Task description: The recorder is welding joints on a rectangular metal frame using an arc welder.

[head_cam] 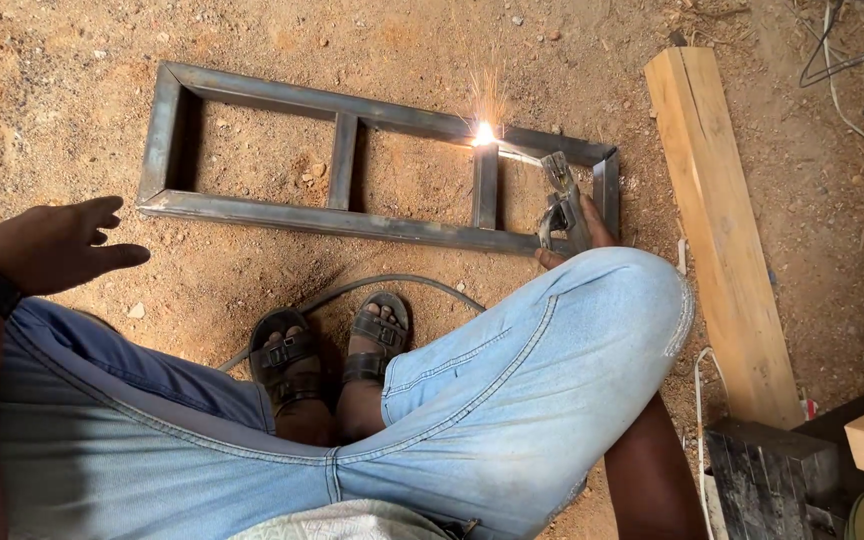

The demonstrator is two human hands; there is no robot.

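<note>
Knees: in blue jeans (pixel 512 400), bent, filling the near edge at 6 o'clock.
Sandals (pixel 327 355): on dirt, beside a grey cable (pixel 392 283).
Left hand (pixel 52 245): at 9 o'clock, spread, holding nothing.
Right hand (pixel 577 235): mostly hidden behind the knee, clamped on the electrode holder (pixel 560 205).
Steel frame (pixel 352 165): flat on dirt at 12 o'clock; arc sparks (pixel 485 132) on its far rail.
Timber plank (pixel 722 230): at 2 o'clock.

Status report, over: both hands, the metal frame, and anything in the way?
Right hand grips electrode holder, sparking at metal frame joint. Left hand open, free above knee. Cable runs by sandalled feet; frame unobstructed.
</note>
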